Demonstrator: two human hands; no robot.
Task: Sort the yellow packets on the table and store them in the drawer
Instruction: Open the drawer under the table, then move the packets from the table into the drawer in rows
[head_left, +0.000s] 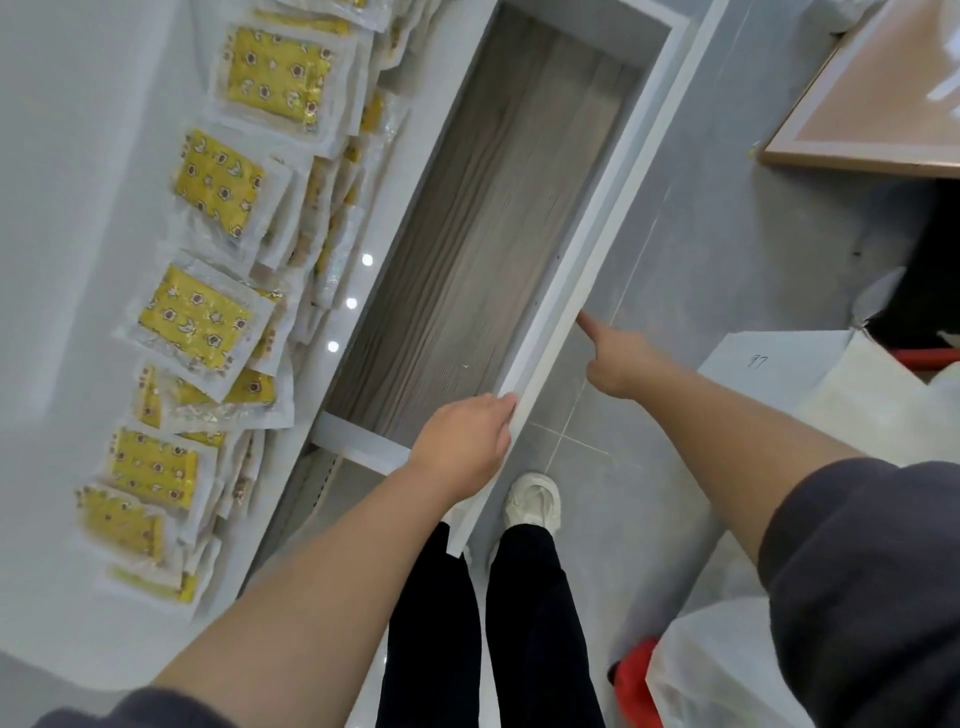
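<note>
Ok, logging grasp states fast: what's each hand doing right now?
Left hand: grips the drawer front at its top edge, fingers curled over it.
Right hand: one digit straight along the drawer front; other fingers hidden, cannot tell.

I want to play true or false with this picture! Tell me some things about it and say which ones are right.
1. The drawer is pulled open. True.
2. The yellow packets are already inside the drawer. False: none are in it; they lie on the table.
3. The left hand holds the drawer's front edge. True.
4. The right hand carries a packet. False: it only touches the drawer's front.
5. A white shoe shows on the floor. True.
</note>
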